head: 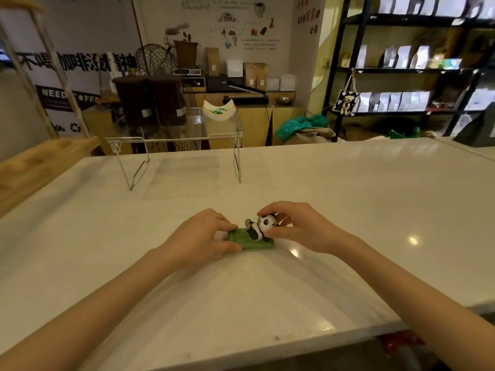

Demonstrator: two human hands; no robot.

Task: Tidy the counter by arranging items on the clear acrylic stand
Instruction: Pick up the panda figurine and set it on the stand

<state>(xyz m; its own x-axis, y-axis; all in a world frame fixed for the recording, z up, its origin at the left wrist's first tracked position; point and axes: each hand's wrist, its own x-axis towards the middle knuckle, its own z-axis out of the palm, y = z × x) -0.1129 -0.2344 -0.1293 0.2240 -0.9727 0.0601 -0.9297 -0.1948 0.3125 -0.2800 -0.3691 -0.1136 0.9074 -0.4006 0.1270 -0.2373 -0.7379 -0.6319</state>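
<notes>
A small panda figurine (258, 228) lies on a green rectangular base (250, 242) on the white counter (348, 199), near the front middle. My left hand (206, 235) grips the base's left end between thumb and fingers. My right hand (297, 227) curls over the panda's head from the right. The clear acrylic stand (174, 137) sits further back on the counter, left of centre, with a white and orange curved item (218, 111) seen at its far right corner; whether that item rests on the stand or behind it I cannot tell.
A wooden shelf (34, 164) borders the counter on the left. Behind the counter are dark canisters (150, 100), a wire basket, boxes and a green bag (300, 125). Black shelving (409, 70) with pouches fills the right background.
</notes>
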